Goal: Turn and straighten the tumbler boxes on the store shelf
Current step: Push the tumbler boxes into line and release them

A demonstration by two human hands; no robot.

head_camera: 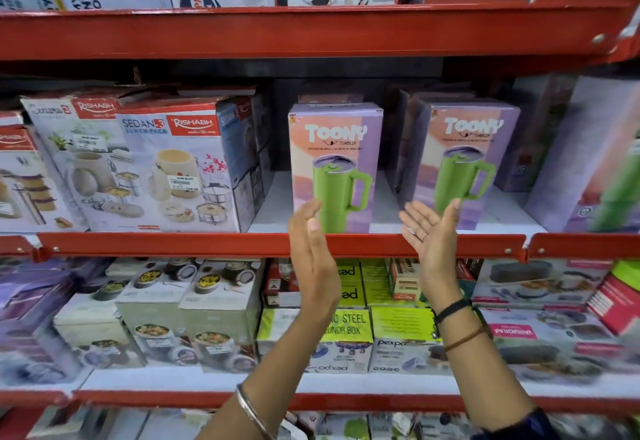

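Two purple-and-peach Toony tumbler boxes, each showing a green mug, stand upright on the middle shelf. The left box (335, 166) faces front at the shelf's edge. The right box (464, 166) is turned slightly to the left. A third tumbler box (595, 162) leans at the far right, angled and partly cut off. My left hand (313, 256) is raised, fingers apart, just below the left box's lower left corner. My right hand (433, 235) is palm-up and empty between the two boxes, in front of the right box's bottom. Neither hand grips anything.
Rishabh lunch pack boxes (173, 169) fill the shelf's left side. More tumbler boxes (519, 148) stand behind the front ones. A red shelf lip (207, 244) runs below; lunch boxes (346, 328) sit on the shelf underneath. Another red shelf (311, 31) hangs above.
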